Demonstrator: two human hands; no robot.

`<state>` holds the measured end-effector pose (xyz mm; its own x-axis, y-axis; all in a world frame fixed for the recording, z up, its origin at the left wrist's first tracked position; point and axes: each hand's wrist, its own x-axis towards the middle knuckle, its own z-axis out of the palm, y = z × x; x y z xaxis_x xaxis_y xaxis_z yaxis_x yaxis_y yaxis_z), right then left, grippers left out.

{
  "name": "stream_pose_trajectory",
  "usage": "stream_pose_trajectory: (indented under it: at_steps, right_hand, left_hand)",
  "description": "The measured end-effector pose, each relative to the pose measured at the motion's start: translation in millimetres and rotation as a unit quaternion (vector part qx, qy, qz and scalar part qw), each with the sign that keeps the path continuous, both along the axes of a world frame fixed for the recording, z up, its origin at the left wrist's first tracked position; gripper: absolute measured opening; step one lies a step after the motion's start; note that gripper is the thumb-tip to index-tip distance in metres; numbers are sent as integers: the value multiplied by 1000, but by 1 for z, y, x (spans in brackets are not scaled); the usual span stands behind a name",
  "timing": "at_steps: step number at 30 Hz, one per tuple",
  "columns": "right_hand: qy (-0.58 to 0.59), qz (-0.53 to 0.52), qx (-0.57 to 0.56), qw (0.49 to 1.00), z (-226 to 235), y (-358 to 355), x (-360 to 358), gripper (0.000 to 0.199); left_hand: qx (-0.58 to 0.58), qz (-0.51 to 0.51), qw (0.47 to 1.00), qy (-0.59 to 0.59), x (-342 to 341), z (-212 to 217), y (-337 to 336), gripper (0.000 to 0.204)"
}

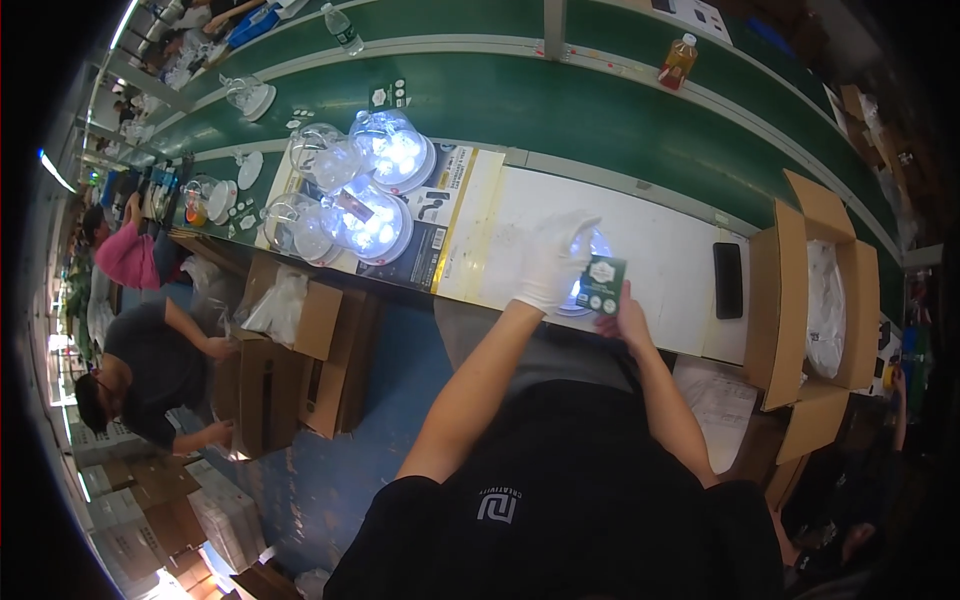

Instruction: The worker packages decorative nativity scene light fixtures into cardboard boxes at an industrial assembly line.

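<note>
My left hand (552,262), in a white glove, is closed round the side of a lit, clear dome lamp (599,243) over the white work surface. A dark green card (604,272) with pale printing is in front of the lamp and hides much of it. Bare fingers of my right hand (626,322) pinch the card at its lower right edge. To the left, several similar clear dome lamps (372,225) stand on printed sheets. Some of them glow bluish white, others are unlit.
At the right stands an open cardboard box (790,290) with a clear plastic bag inside, beside a black phone (729,280). Beyond the bench runs a green conveyor belt (590,110). An amber bottle (678,62) sits past it. A co-worker (150,350) handles boxes at left.
</note>
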<state>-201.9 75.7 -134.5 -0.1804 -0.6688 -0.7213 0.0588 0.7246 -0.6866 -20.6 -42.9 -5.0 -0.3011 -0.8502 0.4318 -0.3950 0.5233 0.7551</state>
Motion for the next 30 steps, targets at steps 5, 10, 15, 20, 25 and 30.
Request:
stream_pose_trajectory:
  at_steps: [5, 10, 15, 20, 25, 30]
  right_hand:
    - [239, 41, -254, 936, -5, 15, -40, 30]
    - [286, 177, -324, 884, -4, 11, -2, 72]
    - [50, 1, -347, 937, 8, 0, 39, 18]
    - [206, 87, -418, 880, 30, 1, 57, 42]
    - [237, 210, -357, 879, -6, -47, 104, 67]
    - [75, 257, -374, 888, 28, -95, 187, 118]
  left_hand:
    - [-53, -25, 997, -48, -25, -7, 16, 28]
    - [-49, 10, 997, -52, -6, -1, 23, 31]
    - [78, 6, 997, -25, 24, -10, 50, 56]
    - [101, 0, 994, 51, 63, -38, 78, 71]
    - [245, 180, 950, 71, 105, -57, 85, 76]
    - [192, 297, 932, 72, 166, -87, 53, 69]
